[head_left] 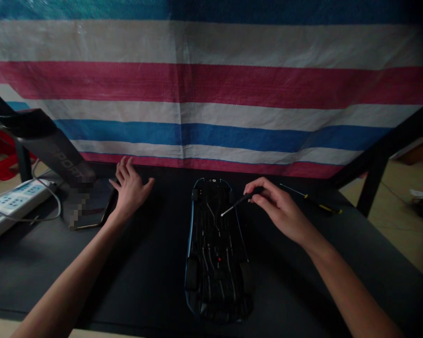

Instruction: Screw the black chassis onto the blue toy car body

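A toy car (216, 244) lies upside down on the black table (155, 263), its dark underside and wheels facing up and blue showing along its sides. My right hand (277, 206) grips a screwdriver (238, 203) with a black handle. Its metal tip points left and down over the far half of the car's underside; whether it touches cannot be told. Left of the car, my left hand (132, 185) is spread with fingers apart and holds nothing. It is close to a dark phone-like device (91, 211).
A second screwdriver (313, 199) with a yellow and black handle lies at the right. On the left are a grey bottle (56, 152) and a white power strip (16, 206) with a cable. A striped tarp (211, 89) hangs behind the table, and dark frame bars (384, 145) slant at the right.
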### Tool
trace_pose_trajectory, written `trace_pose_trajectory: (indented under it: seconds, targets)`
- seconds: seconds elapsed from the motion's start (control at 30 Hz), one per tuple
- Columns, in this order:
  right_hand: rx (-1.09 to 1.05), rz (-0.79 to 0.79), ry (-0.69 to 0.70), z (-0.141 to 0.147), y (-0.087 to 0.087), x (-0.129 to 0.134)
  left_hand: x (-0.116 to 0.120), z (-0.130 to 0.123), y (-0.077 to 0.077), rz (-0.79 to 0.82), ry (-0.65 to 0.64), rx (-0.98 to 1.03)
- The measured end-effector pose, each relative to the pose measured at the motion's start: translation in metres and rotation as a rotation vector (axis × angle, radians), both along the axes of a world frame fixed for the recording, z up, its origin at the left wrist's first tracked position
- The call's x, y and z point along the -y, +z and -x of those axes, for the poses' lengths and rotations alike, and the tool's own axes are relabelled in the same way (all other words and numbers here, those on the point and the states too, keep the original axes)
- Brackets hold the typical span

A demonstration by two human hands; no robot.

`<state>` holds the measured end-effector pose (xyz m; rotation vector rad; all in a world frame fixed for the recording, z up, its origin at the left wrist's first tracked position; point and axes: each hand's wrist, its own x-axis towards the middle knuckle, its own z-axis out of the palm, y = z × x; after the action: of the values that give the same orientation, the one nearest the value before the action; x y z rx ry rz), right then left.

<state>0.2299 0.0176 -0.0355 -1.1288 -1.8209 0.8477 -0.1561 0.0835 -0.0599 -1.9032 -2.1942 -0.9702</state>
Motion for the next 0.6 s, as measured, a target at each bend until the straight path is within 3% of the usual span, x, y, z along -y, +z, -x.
trace_pose_trajectory:
  seconds: [0.1,0.2,0.3,0.6]
  targets:
    - [-0.031,0.011,-0.001,-0.002,-0.004,-0.003,-0.003,0.001,-0.002,-0.069,-0.071,0.052]
    - [-0.078,0.020,-0.008,-0.005,-0.006,-0.006,-0.005,-0.009,-0.006,-0.126,-0.348,0.276]
    - [-0.110,0.025,-0.031,-0.007,-0.008,-0.008,-0.001,-0.029,-0.011,0.032,-0.597,0.640]
    - [-0.109,0.024,-0.069,-0.014,-0.009,-0.015,0.030,-0.072,-0.017,0.416,-0.713,1.258]
